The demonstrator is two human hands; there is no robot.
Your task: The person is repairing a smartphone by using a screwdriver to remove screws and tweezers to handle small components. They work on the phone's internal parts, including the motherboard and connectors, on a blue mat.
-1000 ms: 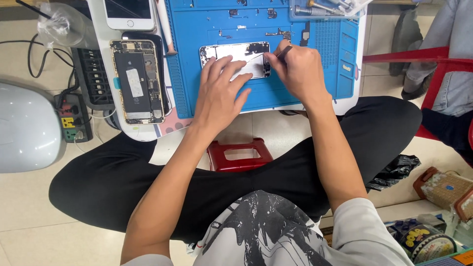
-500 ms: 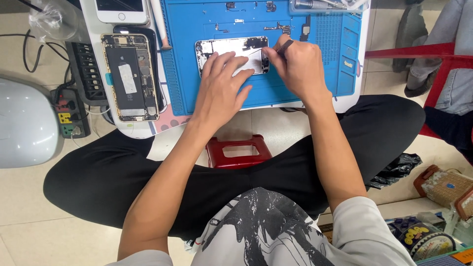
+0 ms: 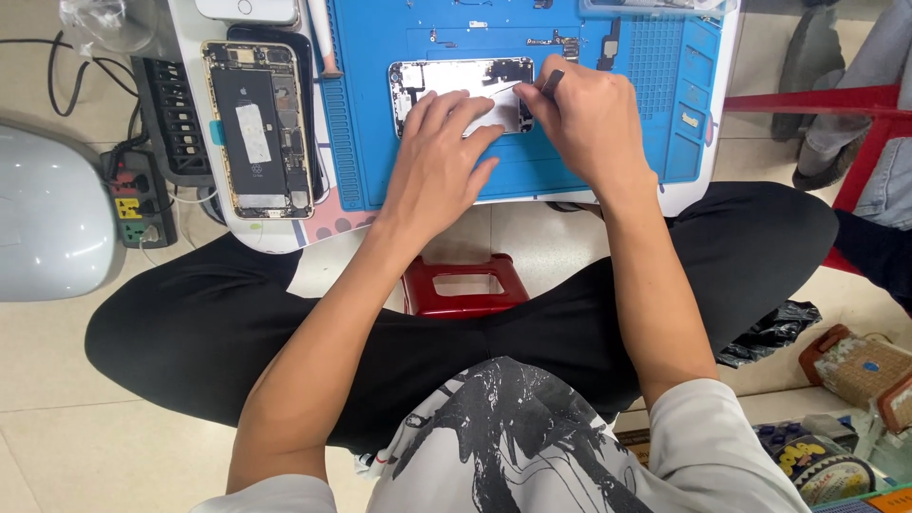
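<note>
Blue mat (image 3: 380,142): left hand (image 3: 439,152) pins phone frame (image 3: 446,76) (right hand (image 3: 589,119) tweezing).

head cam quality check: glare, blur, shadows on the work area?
Head view: even, soft light, sharp across the frame; mild glare on the phone shell under the left hand; faint shadow below the right hand, whose tool tip is small but clear; slight wide-angle stretch at the edges; opened phone crisp.
</note>
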